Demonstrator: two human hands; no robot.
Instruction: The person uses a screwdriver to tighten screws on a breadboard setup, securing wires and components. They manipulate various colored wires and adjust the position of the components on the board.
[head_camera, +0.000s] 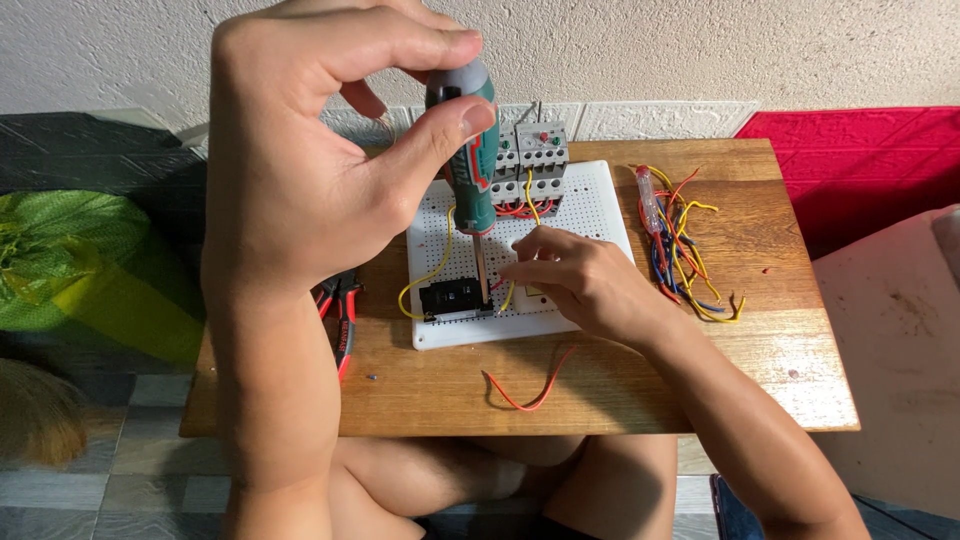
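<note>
My left hand is raised close to the camera, fingers wrapped around the green handle of a screwdriver held upright. Its shaft points down into a small black component on the white perforated board. My right hand rests on the board just right of the shaft, fingers curled beside a yellow wire. Grey electrical modules with red and green buttons sit at the board's far edge, wired in red and yellow.
A low wooden table carries the board. On it lie a bundle of coloured wires with a tester pen at right, a loose red wire in front, and red-handled pliers at left. A green bag sits on the floor at left.
</note>
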